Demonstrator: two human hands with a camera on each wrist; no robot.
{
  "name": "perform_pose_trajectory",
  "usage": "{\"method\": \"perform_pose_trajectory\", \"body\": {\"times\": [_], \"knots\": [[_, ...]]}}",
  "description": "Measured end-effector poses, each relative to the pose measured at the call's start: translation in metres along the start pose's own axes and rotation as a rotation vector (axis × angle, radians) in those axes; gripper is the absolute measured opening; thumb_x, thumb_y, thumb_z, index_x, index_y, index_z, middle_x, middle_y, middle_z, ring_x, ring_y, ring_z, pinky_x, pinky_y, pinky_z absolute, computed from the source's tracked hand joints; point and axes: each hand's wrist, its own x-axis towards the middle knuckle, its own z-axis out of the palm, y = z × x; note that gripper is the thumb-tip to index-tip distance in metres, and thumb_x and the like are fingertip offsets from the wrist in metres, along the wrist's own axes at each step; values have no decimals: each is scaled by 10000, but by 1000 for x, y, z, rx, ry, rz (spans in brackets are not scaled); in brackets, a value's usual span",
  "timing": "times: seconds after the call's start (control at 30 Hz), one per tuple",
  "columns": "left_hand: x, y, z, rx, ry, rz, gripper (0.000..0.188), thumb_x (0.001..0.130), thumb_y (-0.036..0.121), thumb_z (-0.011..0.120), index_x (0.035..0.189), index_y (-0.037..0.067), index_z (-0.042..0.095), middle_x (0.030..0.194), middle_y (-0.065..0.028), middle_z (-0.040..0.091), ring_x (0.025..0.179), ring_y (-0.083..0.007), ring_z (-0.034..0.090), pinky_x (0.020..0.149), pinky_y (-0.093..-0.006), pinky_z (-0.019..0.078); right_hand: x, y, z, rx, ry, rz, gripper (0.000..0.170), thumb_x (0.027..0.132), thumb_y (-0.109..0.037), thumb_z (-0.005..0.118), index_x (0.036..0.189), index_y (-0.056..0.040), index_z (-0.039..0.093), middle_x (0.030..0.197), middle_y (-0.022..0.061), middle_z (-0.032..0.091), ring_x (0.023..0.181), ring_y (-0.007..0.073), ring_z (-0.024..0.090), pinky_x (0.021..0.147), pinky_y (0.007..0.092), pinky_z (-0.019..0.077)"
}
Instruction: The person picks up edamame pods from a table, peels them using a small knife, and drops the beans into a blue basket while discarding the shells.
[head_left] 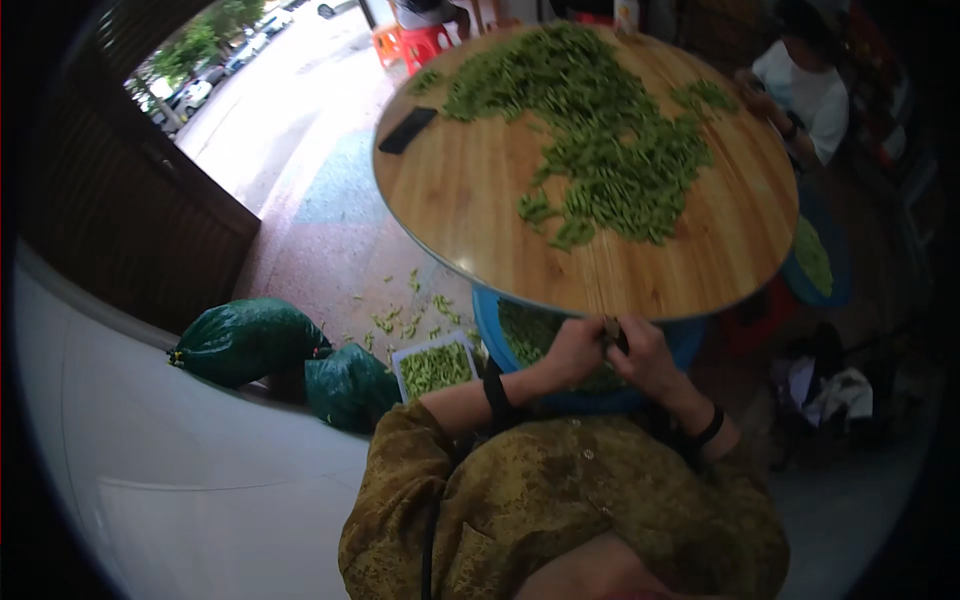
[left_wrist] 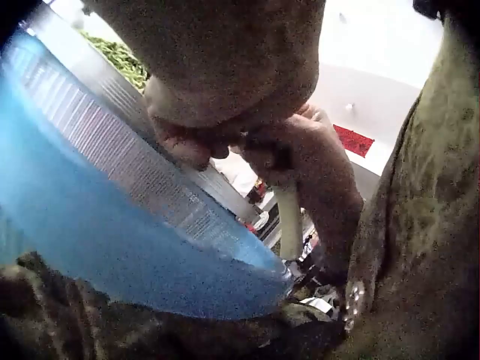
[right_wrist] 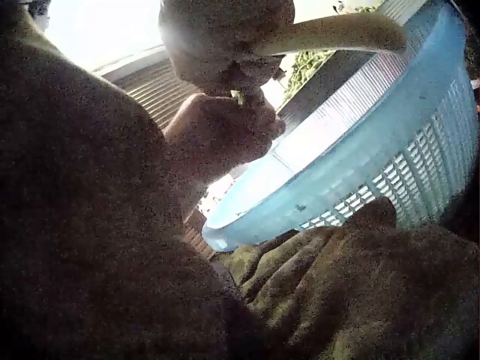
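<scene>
Both hands meet just over a blue basket (head_left: 487,322), close to the near edge of a round wooden table (head_left: 460,200). The left hand (head_left: 578,350) pinches a small green piece (right_wrist: 238,97) at its fingertips. Beside it, the right hand (head_left: 648,355) grips a pale, slightly curved rod-like thing (right_wrist: 337,34) that sticks out of the fist; its other end is hidden in the fingers, so I cannot tell its kind. Cut-looking green vegetable pieces (head_left: 640,170) lie heaped on the table, and more green pieces (head_left: 525,335) fill the basket.
A white tray (head_left: 398,372) of green pieces stands on the floor left of the basket, with scraps around it. Two dark green bags (head_left: 250,340) lie further left. A black flat object (head_left: 408,130) is on the table. Another person (head_left: 805,95) sits at the right.
</scene>
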Motion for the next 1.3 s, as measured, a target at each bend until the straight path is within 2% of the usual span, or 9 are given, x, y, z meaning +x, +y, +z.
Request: {"method": "perform_pose_trajectory", "body": {"times": [0.17, 0.27, 0.37, 0.43, 0.6, 0.7, 0.97, 1.2, 1.3], "knots": [[0, -17, -11, 142, -138, 126, 188, 801, 47, 547, 984, 13, 570, 905, -237, 619, 838, -453, 589, 677, -427, 489, -3, 27, -16, -6, 23, 223, 241, 740, -103, 597, 936, 7, 508, 786, 236, 551, 747, 436, 556, 628, 454, 448], [-6, 5, -20, 95, -6, 242, 177, 826, 51, 576, 997, 13, 559, 894, -217, 626, 734, -418, 603, 621, -386, 490, -5, 27, -29, 132, 80, 389, 235, 750, -101, 597, 942, 16, 528, 753, 209, 571, 693, 352, 589, 616, 398, 452], [-11, 29, -27, 10, -50, 52, 182, 813, 41, 600, 986, 27, 544, 875, -211, 599, 733, -417, 580, 615, -400, 482, -4, 25, -19, 319, 67, 441, 208, 758, -106, 602, 909, 25, 546, 728, 155, 580, 655, 220, 579, 604, 340, 443], [-10, 20, -26, 23, -58, 171, 190, 815, 88, 674, 942, 10, 556, 785, -163, 595, 640, -276, 597, 553, -294, 458, -4, 20, -8, 446, 35, 426, 186, 764, -109, 606, 873, 31, 548, 707, 103, 567, 660, 144, 539, 596, 313, 432], [-20, 26, -78, 366, -141, 318, 83, 820, 41, 583, 877, 30, 523, 768, -179, 578, 696, -395, 583, 596, -443, 458, -6, 21, -8, 555, -93, 534, 173, 807, -110, 595, 889, 39, 558, 687, 92, 585, 566, 123, 599, 525, 316, 474], [-39, 33, -145, 877, -423, -23, 103, 828, 126, 592, 781, 34, 584, 765, -186, 602, 719, -379, 603, 631, -460, 473, -15, 28, -9, 606, -229, 485, 172, 824, -106, 587, 906, 41, 549, 674, 98, 586, 560, 141, 614, 523, 319, 485], [80, 0, -160, 719, 89, 308, 138, 806, 92, 588, 902, 0, 628, 826, -201, 600, 799, -390, 596, 676, -429, 480, -3, 15, -4, 595, -290, 514, 240, 865, -189, 595, 927, 31, 522, 679, 87, 559, 518, 127, 552, 494, 313, 445], [145, -58, -138, 776, 208, 113, 243, 729, 190, 672, 886, 7, 653, 827, -182, 623, 787, -367, 613, 707, -432, 483, -22, 36, 8, 544, -194, 233, 248, 945, -145, 512, 1144, 3, 505, 648, -16, 457, 484, 62, 411, 459, 250, 349], [144, -54, -141, 645, 236, 99, 243, 721, 198, 680, 868, 7, 652, 779, -175, 624, 743, -341, 620, 680, -410, 485, -19, 23, -2, 798, -214, 496, 179, 915, -156, 532, 1014, -11, 496, 642, -8, 432, 517, 72, 413, 492, 260, 359]]}}
